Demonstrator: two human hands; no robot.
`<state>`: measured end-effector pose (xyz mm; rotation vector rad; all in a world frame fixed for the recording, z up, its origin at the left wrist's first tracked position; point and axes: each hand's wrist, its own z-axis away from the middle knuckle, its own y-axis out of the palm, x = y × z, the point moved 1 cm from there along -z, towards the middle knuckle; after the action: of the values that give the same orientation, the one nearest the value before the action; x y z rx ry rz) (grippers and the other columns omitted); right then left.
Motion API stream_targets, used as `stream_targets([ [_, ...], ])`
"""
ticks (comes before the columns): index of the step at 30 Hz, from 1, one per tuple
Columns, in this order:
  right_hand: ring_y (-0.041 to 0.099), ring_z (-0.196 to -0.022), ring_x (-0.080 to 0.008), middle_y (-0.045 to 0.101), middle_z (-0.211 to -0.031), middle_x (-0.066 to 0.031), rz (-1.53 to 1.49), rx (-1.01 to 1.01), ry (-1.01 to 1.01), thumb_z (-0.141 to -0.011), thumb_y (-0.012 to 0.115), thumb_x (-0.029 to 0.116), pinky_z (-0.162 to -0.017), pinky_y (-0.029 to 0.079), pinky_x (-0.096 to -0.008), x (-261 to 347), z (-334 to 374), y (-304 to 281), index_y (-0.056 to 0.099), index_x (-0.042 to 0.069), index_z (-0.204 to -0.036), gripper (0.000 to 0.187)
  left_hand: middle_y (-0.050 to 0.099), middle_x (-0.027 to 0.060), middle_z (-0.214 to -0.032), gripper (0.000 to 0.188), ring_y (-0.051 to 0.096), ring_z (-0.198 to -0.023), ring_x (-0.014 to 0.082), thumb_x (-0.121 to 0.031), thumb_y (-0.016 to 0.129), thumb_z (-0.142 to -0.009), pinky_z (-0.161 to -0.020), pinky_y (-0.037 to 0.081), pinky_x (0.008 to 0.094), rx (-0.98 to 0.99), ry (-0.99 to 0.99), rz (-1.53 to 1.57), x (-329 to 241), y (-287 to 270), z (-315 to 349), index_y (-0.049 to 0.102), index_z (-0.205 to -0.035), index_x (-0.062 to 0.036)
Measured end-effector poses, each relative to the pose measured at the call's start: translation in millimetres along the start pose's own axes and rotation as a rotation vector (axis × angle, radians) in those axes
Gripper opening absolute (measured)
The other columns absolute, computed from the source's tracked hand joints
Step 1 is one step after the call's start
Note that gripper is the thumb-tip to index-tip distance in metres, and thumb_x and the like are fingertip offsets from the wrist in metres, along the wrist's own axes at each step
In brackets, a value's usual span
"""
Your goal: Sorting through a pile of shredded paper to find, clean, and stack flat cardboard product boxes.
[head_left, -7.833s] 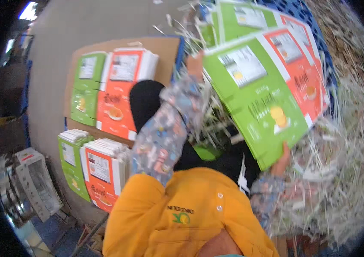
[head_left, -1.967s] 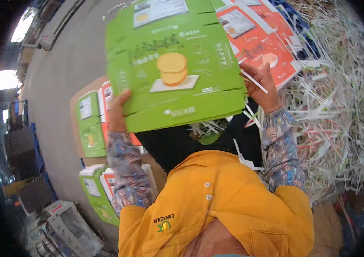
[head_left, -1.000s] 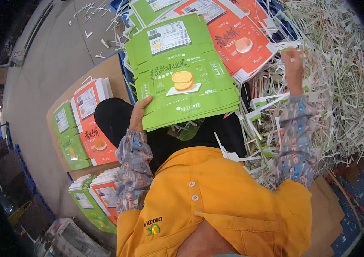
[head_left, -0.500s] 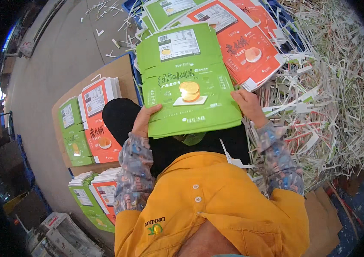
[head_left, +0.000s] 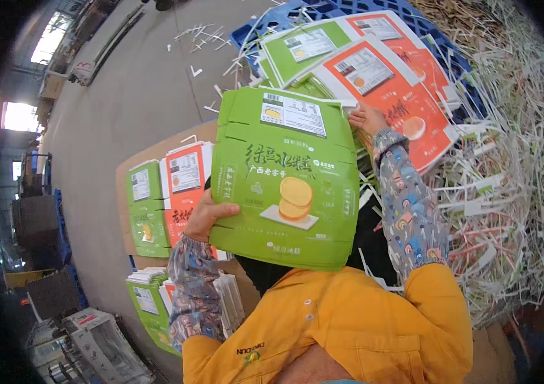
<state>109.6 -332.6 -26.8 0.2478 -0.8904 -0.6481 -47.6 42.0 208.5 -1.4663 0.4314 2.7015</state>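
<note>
Between my hands, in front of my chest, sat the green carton blank (head_left: 284,185): flat, die-cut, white label up top, round biscuit picture mid-panel. My left hand (head_left: 211,214) clamped its lower left edge, thumb on the printed face. My right hand (head_left: 364,118) touched its top right corner; grip there I couldn't tell. Beyond the right hand lay a fan of orange and green blanks (head_left: 374,70) on a blue pallet (head_left: 323,9). Right of it, a heap of paper trim strips (head_left: 508,192). Beside the left hand, sorted stacks (head_left: 166,192) on a cardboard sheet (head_left: 125,182).
</note>
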Motion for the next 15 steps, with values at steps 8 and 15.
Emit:
stream_targets([
  [8, 0.052, -0.069, -0.0268, 0.048, -0.086, -0.016, -0.008, -0.028, 0.037, -0.075, 0.059, 0.044, -0.053, 0.046, -0.0332, -21.6, -4.5, 33.3, 0.038, 0.003, -0.111, 0.058, 0.059, 0.0081, -0.096, 0.046, 0.057, -0.084, 0.0156, 0.004, 0.062, -0.063, -0.073, 0.046, 0.0274, 0.019, 0.074, -0.318, -68.2, 14.2, 22.1, 0.049, -0.107, 0.0015],
  [15, 0.056, -0.078, -0.0189, 0.058, -0.092, -0.0133, -0.52, 0.465, -0.103, -0.082, 0.048, 0.046, -0.071, 0.045, -0.0299, -2.4, 43.7, 79.1, 0.051, 0.001, -0.099, 0.048, 0.059, 0.0079, -0.096, 0.046, 0.056, -0.084, 0.0146, 0.005, 0.063, -0.062, -0.072, 0.046, 0.0269, -0.064, 0.071, -0.359, -84.6, 2.7, 45.0, 0.051, -0.106, 0.0013],
])
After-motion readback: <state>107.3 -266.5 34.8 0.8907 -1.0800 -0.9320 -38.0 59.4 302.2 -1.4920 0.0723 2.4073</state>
